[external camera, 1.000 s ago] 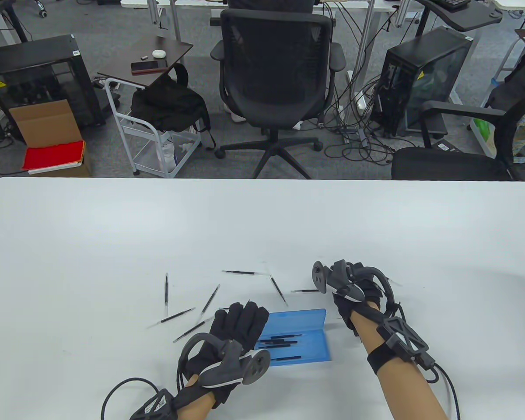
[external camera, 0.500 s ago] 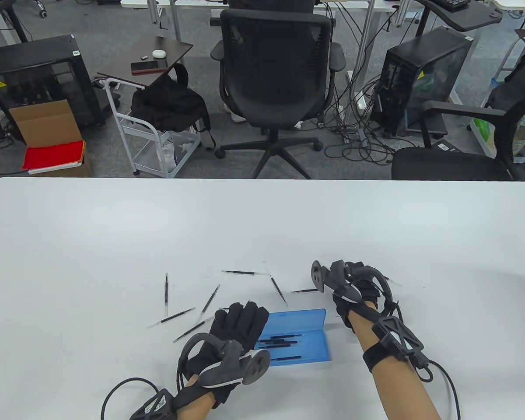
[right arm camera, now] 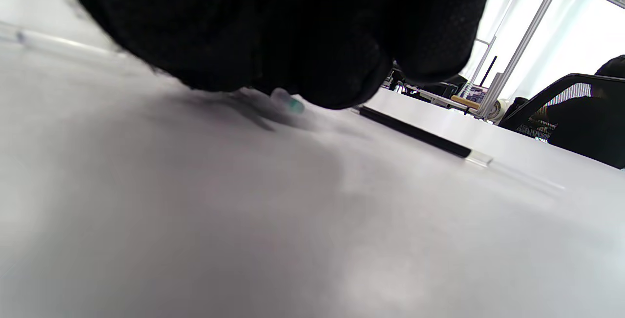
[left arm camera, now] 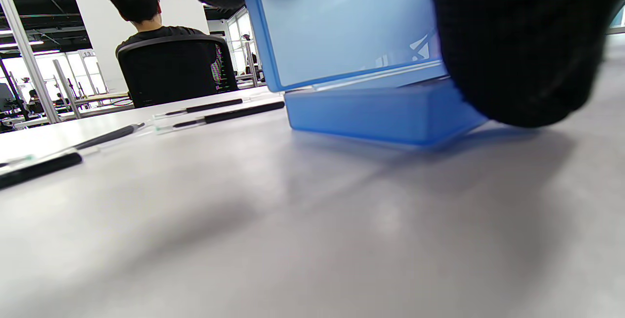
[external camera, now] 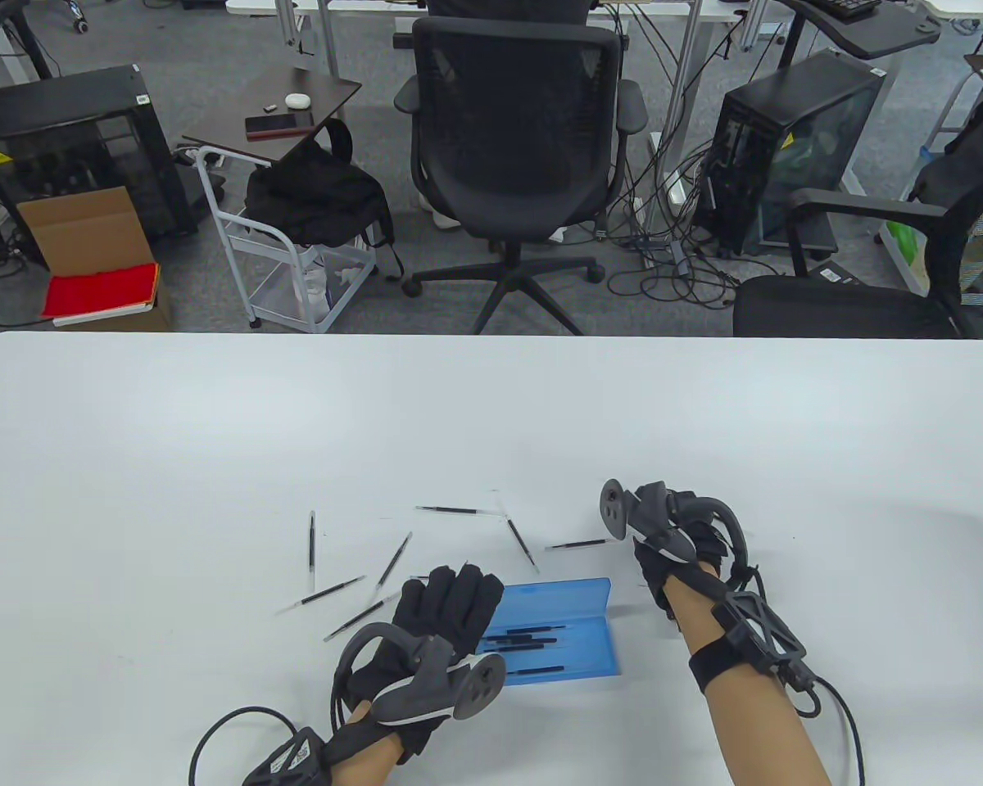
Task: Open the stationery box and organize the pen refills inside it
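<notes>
The blue stationery box (external camera: 577, 647) lies open near the table's front edge, its lid (external camera: 557, 594) standing up at the back. Several black pen refills (external camera: 524, 639) lie inside it. My left hand (external camera: 446, 610) rests with straight fingers on the box's left end (left arm camera: 381, 117). My right hand (external camera: 688, 544) sits on the table right of the box, fingers curled down over a refill whose teal tip (right arm camera: 293, 107) pokes out beneath them. Several loose refills (external camera: 393, 561) lie left of and behind the box. One refill (external camera: 577, 544) lies just left of the right hand.
The white table (external camera: 491, 409) stretches far beyond the hands. Behind its far edge stand a black office chair (external camera: 516, 155), a second chair (external camera: 852, 303), a white cart (external camera: 287, 270) and computer towers.
My right hand has shifted a little to the right, baring more of the refill on its left. The left hand and the box have stayed still.
</notes>
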The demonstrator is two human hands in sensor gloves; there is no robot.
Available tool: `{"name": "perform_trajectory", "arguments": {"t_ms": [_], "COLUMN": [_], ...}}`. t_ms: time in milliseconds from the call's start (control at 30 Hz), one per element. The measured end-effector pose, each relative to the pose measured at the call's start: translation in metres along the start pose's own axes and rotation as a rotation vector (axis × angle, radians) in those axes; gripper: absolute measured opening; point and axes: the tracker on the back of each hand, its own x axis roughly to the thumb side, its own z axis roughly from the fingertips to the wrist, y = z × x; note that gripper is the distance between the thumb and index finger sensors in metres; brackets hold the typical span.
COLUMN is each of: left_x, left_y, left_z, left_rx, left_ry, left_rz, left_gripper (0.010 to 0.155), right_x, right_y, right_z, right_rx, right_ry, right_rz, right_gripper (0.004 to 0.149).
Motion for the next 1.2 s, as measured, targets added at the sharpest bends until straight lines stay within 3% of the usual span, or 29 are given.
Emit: {"name": "perform_trajectory", "arguments": {"t_ms": [300,433,633,733,900,1200], "left_x": [0.000,0.000,0.000,0.000,0.000,0.000], "left_y": [0.000,0.000,0.000,0.000,0.000,-0.001], "left_z": [0.000,0.000,0.000,0.000,0.000,-0.001], "left_rx": [-0.001,-0.002,-0.003,-0.002,-0.002,-0.004], "left_ry": [0.000,0.001,0.004,0.006,0.006,0.005], "left_rz": [0.003,0.001,-0.001,-0.003,-0.001,0.011], "left_gripper": [0.121,0.121,0.122,0.122,0.122,0.122], "right_x": [-0.020,-0.013,0.014,0.031,0.062,0.095], "right_y": [-0.044,-0.069,-0.089,-0.086,-0.060,-0.035], "right_z": [0.033,0.072,0.133,0.157,0.178,0.174], "right_rx": [-0.165,-0.263,-0.370,-0.393,-0.353,-0.296], "right_ry": [-0.145,-0.292,-0.503,-0.584,-0.694,-0.726], "right_rz": [-0.133,-0.188,-0.157,-0.104,0.010,0.080], "right_gripper": [0.057,0.057,0.057,0.057,0.058,0.057]}}
